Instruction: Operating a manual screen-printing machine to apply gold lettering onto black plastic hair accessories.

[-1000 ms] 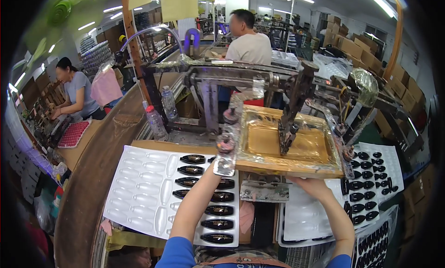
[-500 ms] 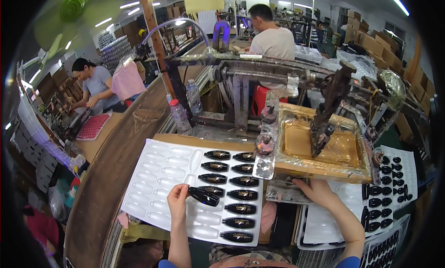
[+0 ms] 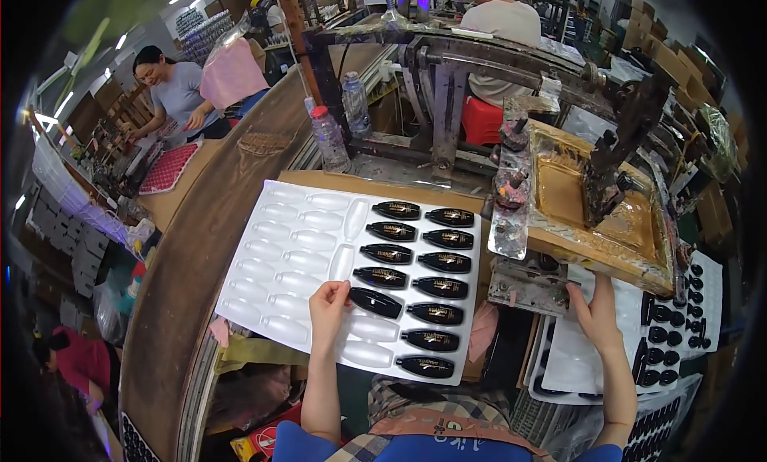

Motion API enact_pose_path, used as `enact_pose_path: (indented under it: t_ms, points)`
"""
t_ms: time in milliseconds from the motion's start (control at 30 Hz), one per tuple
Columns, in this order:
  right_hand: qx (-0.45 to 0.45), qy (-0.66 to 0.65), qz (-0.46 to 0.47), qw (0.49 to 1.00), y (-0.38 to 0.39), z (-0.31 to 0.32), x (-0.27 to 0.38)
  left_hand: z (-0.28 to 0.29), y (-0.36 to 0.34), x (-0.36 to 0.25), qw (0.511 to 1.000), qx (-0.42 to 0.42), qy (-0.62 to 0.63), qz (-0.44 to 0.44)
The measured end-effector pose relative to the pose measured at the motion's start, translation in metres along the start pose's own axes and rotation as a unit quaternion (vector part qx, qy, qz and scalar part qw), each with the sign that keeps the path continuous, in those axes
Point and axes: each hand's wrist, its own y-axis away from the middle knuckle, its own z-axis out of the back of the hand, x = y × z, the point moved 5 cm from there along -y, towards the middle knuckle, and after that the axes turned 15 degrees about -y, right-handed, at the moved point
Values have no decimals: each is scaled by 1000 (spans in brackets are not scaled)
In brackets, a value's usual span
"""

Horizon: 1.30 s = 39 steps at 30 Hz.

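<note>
Black pieces [image 3: 435, 313] are marked in gold. The tray [image 3: 254, 272] is coloured white. The apron [image 3: 397, 402] is patterned with checks.

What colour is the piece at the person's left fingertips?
The piece is glossy black, best in the head view.

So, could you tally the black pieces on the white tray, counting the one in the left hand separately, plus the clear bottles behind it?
Other black pieces on the white tray: 11
Black piece in the left hand: 1
Clear bottles: 2
Total: 14
</note>
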Motion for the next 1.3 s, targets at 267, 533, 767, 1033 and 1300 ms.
enact_pose_path:
  t_ms: [267,533,767,1033,1300]
  points:
    - [-67,9,46,997,20,17,-20,3,2,-1,959,-61,-275,11]
    - [-112,14,26,993,29,37,-30,10,31,-36,908,8,-398,-133]
    - [-141,-35,-37,989,31,54,-48,3,110,-33,765,248,-539,-250]
    - [-118,1,-2,993,29,61,-41,-10,91,-21,799,206,-487,-286]
    - [-159,67,23,985,31,82,-68,-4,92,-42,814,195,-466,-286]
